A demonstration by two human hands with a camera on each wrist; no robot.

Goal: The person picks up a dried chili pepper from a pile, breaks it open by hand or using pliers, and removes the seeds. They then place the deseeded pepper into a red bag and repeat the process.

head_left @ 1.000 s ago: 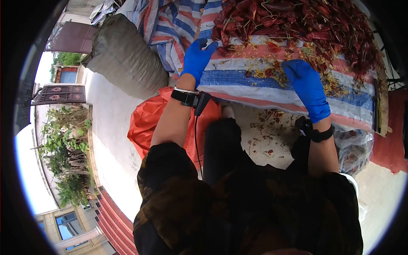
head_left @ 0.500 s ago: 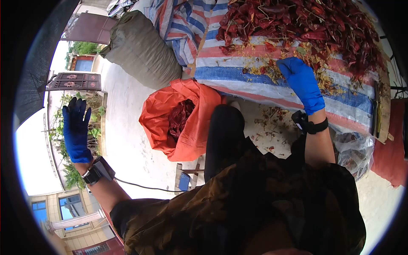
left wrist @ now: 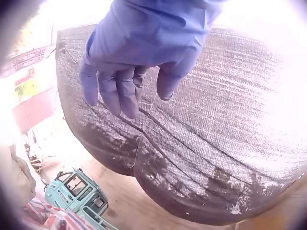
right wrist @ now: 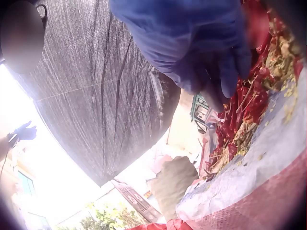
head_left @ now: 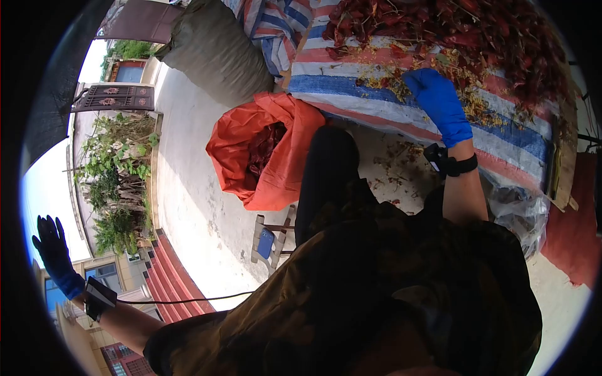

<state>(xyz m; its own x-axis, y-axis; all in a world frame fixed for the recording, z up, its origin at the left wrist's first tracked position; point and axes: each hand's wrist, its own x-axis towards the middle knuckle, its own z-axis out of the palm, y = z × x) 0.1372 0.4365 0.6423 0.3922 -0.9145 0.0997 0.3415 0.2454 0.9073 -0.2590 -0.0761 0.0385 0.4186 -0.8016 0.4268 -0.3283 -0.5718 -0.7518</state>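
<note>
My left hand (head_left: 58,260), in a blue glove, is stretched far out to the left with fingers spread, holding nothing. In the left wrist view the same gloved hand (left wrist: 144,48) hangs in front of a dark shade net (left wrist: 230,96). My right hand (head_left: 437,106), also in a blue glove, is over the front of the striped sheet (head_left: 351,88), close to scattered yellow seeds (head_left: 389,81). Its fingers (right wrist: 230,79) hang loosely curled beside dried red chillies (right wrist: 235,115), with nothing visible in them. A large heap of dried chillies (head_left: 433,28) lies behind it.
An open orange-red sack (head_left: 288,156) with dried chillies inside stands left of my knee. Beyond it is a full grey-beige sack (head_left: 219,56). A phone (head_left: 265,242) lies on a small stool (head_left: 256,238). A cable (head_left: 188,301) runs from my left wrist.
My left hand has swung from the sheet's front edge out and down to the far left, uncovering the orange-red sack's mouth. My right hand stays over the sheet; the view has shifted.
</note>
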